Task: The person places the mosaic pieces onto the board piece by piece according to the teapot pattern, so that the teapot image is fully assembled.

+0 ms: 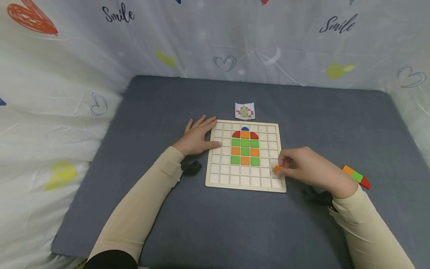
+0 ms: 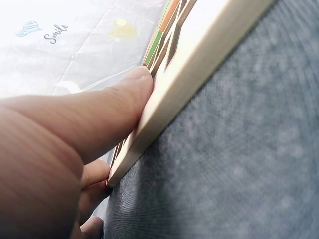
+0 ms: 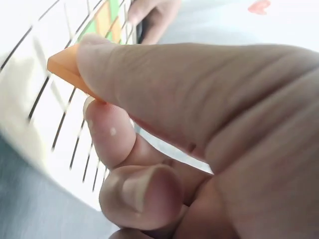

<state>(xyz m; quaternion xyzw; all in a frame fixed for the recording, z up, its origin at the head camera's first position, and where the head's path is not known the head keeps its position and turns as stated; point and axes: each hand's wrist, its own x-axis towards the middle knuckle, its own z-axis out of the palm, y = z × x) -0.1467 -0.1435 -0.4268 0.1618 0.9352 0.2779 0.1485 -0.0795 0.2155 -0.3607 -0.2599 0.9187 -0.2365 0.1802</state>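
Orange tile [image 3: 67, 67] pinched in right hand [image 1: 310, 167], wrist view confirms; left hand [image 1: 198, 137] flat, steadying grid board [image 1: 218, 179], which holds green and orange tiles [image 1: 245, 151].

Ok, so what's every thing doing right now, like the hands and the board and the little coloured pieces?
Left hand: flat, fingers straight, pressing the board's left edge.
Right hand: pinching an orange tile.
Orange tile: held over the board's lower right corner.
Wooden grid board: lying flat on the grey mat, partly filled with coloured tiles.
Pattern card: lying face up behind the board.
Spare tiles: loose on the mat, right of the hand.
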